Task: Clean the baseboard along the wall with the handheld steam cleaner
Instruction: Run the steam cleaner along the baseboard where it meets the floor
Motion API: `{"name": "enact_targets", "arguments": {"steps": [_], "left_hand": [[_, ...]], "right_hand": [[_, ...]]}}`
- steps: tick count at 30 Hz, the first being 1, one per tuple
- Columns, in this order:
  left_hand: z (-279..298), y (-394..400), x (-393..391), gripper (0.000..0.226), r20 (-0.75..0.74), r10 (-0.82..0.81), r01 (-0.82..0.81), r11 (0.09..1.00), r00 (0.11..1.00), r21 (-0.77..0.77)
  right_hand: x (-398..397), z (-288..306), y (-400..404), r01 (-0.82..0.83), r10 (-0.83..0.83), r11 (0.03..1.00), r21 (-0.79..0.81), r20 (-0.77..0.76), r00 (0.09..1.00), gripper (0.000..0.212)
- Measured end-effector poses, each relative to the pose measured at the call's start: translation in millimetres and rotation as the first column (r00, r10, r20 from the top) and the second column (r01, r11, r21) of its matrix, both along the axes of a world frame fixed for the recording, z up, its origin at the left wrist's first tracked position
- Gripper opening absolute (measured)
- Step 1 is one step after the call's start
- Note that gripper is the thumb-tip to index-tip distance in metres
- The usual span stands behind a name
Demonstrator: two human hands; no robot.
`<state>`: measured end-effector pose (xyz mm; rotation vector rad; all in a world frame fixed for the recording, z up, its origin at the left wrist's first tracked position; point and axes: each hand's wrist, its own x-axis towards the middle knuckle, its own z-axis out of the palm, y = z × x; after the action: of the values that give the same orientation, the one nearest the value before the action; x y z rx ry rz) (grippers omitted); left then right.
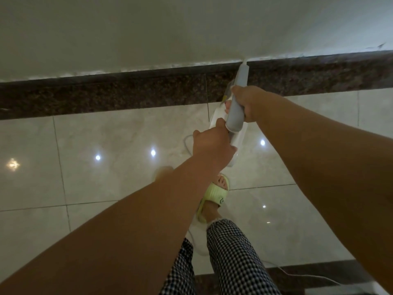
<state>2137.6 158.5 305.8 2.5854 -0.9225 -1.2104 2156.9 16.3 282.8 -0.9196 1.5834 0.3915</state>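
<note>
Now both hands [212,143] on steamer [236,111], nozzle at baseboard [127,92].

Floor [110,179]: large pale glossy tiles with thin dark grout lines, showing several bright round reflections of ceiling lights. A dark speckled stone baseboard [127,92] meets the far edge of the floor and runs the full width of the view beneath a light wall [148,33]. A dark speckled stone strip [314,271] borders the tiles at the lower right. Standing on the tiles: a foot in a pale green slipper [214,199]; a second slipper [160,172], mostly hidden. A white power cord [297,274] lies on the floor, trailing toward the lower right corner.
</note>
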Motion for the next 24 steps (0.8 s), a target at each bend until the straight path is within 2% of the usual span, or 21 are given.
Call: {"name": "enact_targets", "arguments": {"steps": [14, 24], "left_hand": [[-5.3, 7.1, -15.2, 0.045, 0.027, 0.029, -0.029, 0.999, 0.999, -0.033], [-1.7, 18.6, -5.0, 0.048, 0.034, 0.020, -0.020, 0.999, 0.999, -0.025]], "right_hand": [[-8.7, -5.4, 5.8, -0.044, 0.044, 0.999, -0.023, 0.014, 0.999, 0.051], [-1.2, -3.2, 18.6, -0.074, 0.074, 0.997, -0.023, 0.015, 0.997, 0.047]]}}
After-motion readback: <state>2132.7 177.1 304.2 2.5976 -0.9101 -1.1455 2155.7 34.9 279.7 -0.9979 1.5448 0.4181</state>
